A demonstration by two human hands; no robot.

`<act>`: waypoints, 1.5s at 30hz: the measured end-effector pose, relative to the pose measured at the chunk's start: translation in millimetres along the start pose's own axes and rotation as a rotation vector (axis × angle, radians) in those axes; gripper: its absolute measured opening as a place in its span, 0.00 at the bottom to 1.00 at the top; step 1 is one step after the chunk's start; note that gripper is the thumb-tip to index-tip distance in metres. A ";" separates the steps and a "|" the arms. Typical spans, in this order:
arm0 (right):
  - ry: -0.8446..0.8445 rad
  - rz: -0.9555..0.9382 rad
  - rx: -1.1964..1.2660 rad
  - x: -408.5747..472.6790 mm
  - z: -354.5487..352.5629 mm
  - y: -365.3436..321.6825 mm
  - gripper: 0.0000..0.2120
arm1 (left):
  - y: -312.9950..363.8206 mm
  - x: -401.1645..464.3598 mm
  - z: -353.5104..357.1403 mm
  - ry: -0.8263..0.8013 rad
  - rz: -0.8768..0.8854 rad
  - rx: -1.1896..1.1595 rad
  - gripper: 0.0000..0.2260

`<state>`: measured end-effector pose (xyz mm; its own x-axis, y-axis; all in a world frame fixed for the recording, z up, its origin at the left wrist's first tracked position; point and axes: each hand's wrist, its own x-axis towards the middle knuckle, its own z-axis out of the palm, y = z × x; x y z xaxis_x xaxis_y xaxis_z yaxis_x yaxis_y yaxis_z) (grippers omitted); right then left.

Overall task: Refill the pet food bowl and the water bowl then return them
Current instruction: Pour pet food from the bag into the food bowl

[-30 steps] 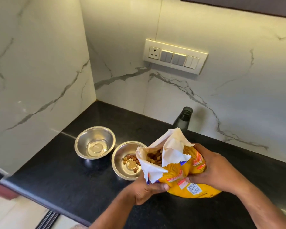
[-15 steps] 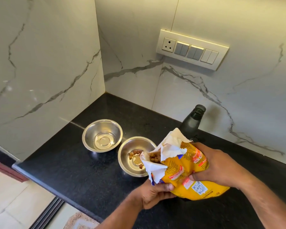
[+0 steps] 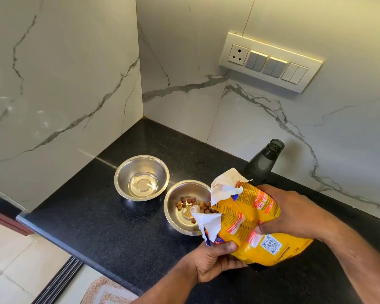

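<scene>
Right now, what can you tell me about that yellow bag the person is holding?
The yellow bag looks like glossy printed plastic with red labels, small text and a QR code. Its torn-open top shows a white lining. It is tipped sideways, mouth over the steel food bowl, brown kibble at the opening. The left hand grips it from below, the right hand from above. It is held above the black counter.

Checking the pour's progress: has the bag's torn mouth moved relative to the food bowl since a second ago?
Yes. The yellow bag has tipped further; its mouth now overlaps the food bowl, nearer the water bowl.
</scene>
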<state>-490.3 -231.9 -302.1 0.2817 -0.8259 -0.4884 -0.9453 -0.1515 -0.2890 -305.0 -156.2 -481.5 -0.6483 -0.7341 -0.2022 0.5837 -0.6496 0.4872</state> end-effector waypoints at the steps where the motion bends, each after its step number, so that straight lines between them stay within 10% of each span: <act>1: -0.005 0.003 -0.002 0.9 -0.3 -2.1 0.42 | 0.7 -1.1 -0.6 -0.006 0.002 -0.001 0.35; 45: -0.045 0.071 -0.008 1.9 -9.8 -18.5 0.40 | -4.0 -4.4 -0.7 -0.008 -0.059 -0.101 0.35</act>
<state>-473.9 -236.0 -289.6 0.2205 -0.8092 -0.5445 -0.9645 -0.0977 -0.2455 -304.1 -150.6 -483.1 -0.6865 -0.6927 -0.2213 0.5904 -0.7086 0.3865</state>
